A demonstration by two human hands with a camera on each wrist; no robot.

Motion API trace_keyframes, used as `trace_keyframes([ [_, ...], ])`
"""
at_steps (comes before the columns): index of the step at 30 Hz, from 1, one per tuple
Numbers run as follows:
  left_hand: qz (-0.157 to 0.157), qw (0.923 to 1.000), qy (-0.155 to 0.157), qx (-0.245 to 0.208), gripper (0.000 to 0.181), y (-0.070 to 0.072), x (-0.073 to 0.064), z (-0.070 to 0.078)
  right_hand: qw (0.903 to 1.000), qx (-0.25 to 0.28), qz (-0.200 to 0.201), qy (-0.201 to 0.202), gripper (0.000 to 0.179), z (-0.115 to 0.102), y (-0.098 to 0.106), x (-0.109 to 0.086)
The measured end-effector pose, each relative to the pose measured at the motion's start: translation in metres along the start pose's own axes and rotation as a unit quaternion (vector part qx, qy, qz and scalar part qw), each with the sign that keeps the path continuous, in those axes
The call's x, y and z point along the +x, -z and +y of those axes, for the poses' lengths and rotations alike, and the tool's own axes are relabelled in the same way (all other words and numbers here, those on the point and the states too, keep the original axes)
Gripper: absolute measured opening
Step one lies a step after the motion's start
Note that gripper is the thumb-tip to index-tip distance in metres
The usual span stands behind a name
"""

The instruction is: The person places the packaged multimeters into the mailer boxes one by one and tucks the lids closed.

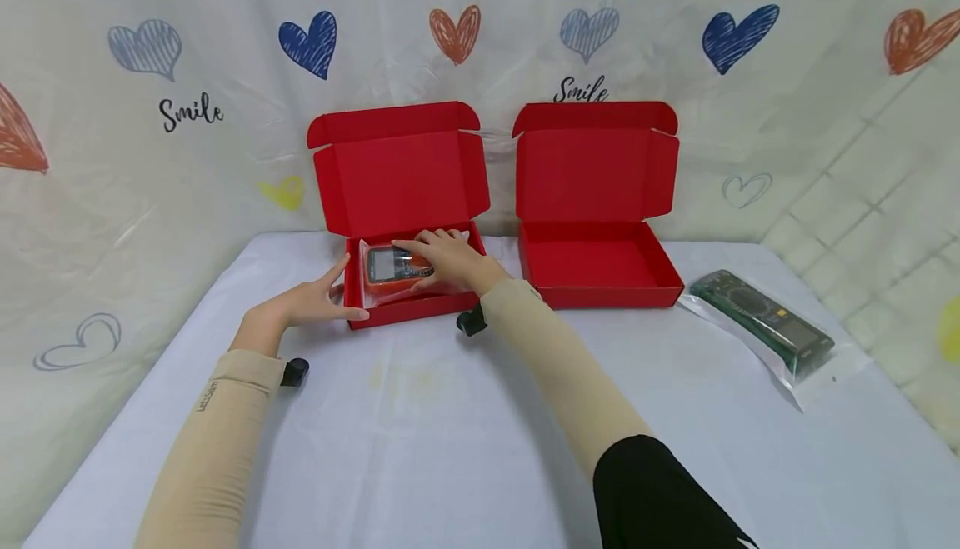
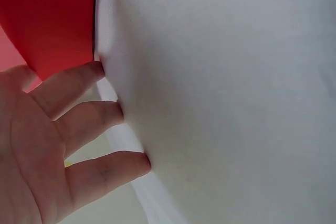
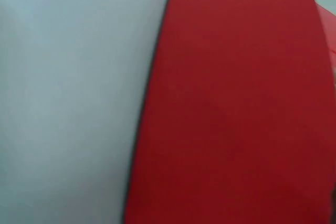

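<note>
An orange multimeter (image 1: 388, 267) in a clear plastic bag lies inside the left red box (image 1: 420, 309), whose lid stands raised. My right hand (image 1: 457, 266) rests over the meter's right part with its fingers stretched out, covering some of it. At the box's left front corner, my left hand (image 1: 318, 299) touches the side with spread fingers. In the left wrist view, those fingers (image 2: 100, 177) are extended, their tips at the white cloth beside the red box (image 2: 58, 24). The right wrist view shows the box's red front wall (image 3: 231, 108), with the right hand's fingers out of sight.
A second red box (image 1: 607, 295) stands to the right with its lid up and nothing inside. Farther right, a dark green multimeter (image 1: 765, 316) lies in a clear bag. White cloth (image 1: 420, 449) covers the table; behind hangs a white curtain (image 1: 510, 24) printed with hearts.
</note>
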State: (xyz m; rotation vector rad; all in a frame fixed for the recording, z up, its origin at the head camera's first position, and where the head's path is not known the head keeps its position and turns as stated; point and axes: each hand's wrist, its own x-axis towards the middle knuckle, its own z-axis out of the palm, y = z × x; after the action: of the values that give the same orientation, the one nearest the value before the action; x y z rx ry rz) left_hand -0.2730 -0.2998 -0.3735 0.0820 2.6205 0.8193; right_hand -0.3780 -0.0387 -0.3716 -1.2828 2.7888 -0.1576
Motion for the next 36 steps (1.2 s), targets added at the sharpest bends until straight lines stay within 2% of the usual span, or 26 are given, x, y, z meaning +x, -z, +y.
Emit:
trace_keyframes([
  [5, -0.001, 1.0, -0.001, 0.004, 0.124, 0.0, 0.0, 0.003, 0.9992, 0.037, -0.01, -0.01, 0.095, -0.001, -0.005, -0.004],
  [11, -0.004, 1.0, -0.004, 0.0, 0.123, 0.0, -0.001, 0.004, 0.9983, 0.053, -0.014, -0.018, 0.095, -0.001, -0.009, -0.003],
  [18, -0.01, 0.9998, -0.008, -0.016, 0.121, -0.003, -0.001, 0.005, 0.9982, 0.044, -0.03, -0.028, 0.095, -0.002, -0.012, -0.004],
  [25, -0.015, 0.9997, -0.011, -0.012, 0.117, -0.005, -0.001, 0.003, 0.9975, 0.032, -0.054, -0.031, 0.094, -0.002, -0.02, -0.004],
  [36, -0.024, 0.9991, -0.017, -0.03, 0.122, 0.005, -0.002, 0.001, 0.9966, 0.035, -0.054, -0.051, 0.097, -0.008, -0.019, -0.001],
])
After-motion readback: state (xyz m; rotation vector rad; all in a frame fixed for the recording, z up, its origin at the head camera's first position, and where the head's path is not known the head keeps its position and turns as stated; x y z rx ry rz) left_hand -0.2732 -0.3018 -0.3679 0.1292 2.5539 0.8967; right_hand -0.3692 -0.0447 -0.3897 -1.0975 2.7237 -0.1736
